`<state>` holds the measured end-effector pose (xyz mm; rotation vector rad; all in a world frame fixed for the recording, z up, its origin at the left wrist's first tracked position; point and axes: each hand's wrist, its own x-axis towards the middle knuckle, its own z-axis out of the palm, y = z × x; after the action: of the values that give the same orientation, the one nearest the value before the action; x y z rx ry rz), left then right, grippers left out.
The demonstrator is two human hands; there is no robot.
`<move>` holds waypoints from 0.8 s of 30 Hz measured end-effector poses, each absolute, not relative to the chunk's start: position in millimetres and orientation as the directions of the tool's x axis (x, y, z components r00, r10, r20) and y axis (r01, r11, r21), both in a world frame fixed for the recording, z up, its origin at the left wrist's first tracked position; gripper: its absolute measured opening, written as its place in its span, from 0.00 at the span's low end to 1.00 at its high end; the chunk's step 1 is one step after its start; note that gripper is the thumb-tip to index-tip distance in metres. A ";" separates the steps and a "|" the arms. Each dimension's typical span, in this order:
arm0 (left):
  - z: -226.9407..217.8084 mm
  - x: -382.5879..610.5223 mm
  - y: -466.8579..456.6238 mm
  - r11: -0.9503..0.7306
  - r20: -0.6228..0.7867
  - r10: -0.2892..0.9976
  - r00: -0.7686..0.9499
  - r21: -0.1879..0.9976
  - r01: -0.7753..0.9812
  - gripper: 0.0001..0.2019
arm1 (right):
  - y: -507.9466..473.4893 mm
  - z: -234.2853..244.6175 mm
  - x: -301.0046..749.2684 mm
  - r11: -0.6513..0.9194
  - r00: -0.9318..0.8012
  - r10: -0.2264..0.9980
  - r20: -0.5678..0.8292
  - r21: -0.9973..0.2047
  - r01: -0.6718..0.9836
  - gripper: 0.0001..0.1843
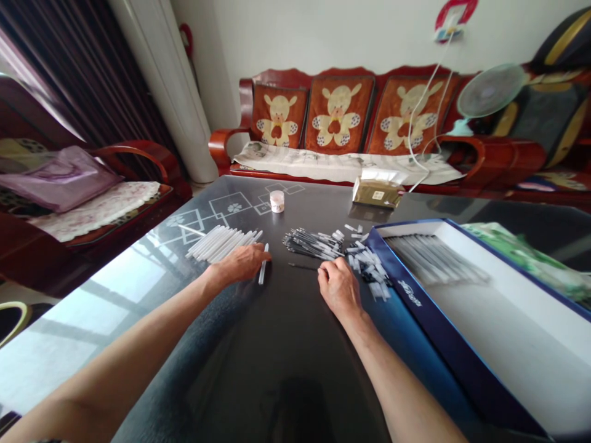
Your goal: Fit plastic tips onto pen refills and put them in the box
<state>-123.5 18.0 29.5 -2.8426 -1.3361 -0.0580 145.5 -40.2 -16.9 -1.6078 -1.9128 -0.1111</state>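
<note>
My left hand point(244, 261) is closed on a clear whitish pen barrel point(263, 271), its fingertips at the upper part. Beside that hand, to the left, lies a pile of similar barrels point(217, 243). My right hand point(339, 284) pinches one end of a thin dark pen refill point(302, 266), which points left, low over the table. Just beyond it is a heap of dark refills point(309, 243). To the right of these, a scatter of clear and black pen caps point(369, 261) lies against the box.
A blue-edged open box point(429, 332) with a row of assembled pens point(434, 255) stands on the right of the dark table point(258, 357). A small white jar point(277, 202) and a tissue box point(378, 189) are farther back. Green plastic packaging point(530, 252) lies beyond the box.
</note>
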 end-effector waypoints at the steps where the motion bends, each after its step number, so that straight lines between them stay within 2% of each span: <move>1: 29.7 -121.6 17.0 -0.651 0.043 0.758 0.650 0.016 0.759 0.15 | -40.5 -16.8 145.5 0.246 -0.049 0.860 0.508 -0.328 0.912 0.10; 4: 34.3 -108.9 11.5 -0.694 0.076 0.718 0.692 -0.006 0.720 0.10 | -41.0 -16.1 145.4 0.231 -0.032 0.865 0.501 -0.342 0.911 0.10; 6: 37.3 -96.9 6.1 -0.758 0.116 0.647 0.753 -0.005 0.652 0.09 | -40.9 -15.3 145.2 0.222 -0.022 0.863 0.505 -0.340 0.914 0.10; 9: 36.1 -79.0 -0.3 -0.822 0.174 0.568 0.804 0.081 0.563 0.08 | -39.6 -14.8 144.8 0.207 0.019 0.839 0.544 -0.351 0.913 0.09; 12: 29.6 -63.3 0.0 -0.798 0.219 0.603 0.767 0.157 0.582 0.12 | -36.6 -17.6 145.5 0.226 0.081 0.797 0.598 -0.420 0.879 0.08; 16: 21.2 -46.9 8.2 -0.787 0.260 0.615 0.744 0.138 0.602 0.23 | -32.9 -23.4 148.0 0.250 0.124 0.789 0.601 -0.499 0.829 0.09; 20: 15.3 -42.4 13.6 -0.748 0.320 0.648 0.691 0.100 0.656 0.20 | -33.7 -21.9 149.4 0.299 0.088 0.779 0.621 -0.491 0.818 0.15; 24: 7.8 -50.5 17.3 -0.632 0.365 0.738 0.567 0.082 0.770 0.17 | -36.1 -17.0 150.1 0.293 0.077 0.778 0.623 -0.469 0.833 0.19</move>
<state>-50.5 17.3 7.8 -2.7035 -1.3046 -0.5677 150.1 -36.1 -17.0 -1.4802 -1.6926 -0.0793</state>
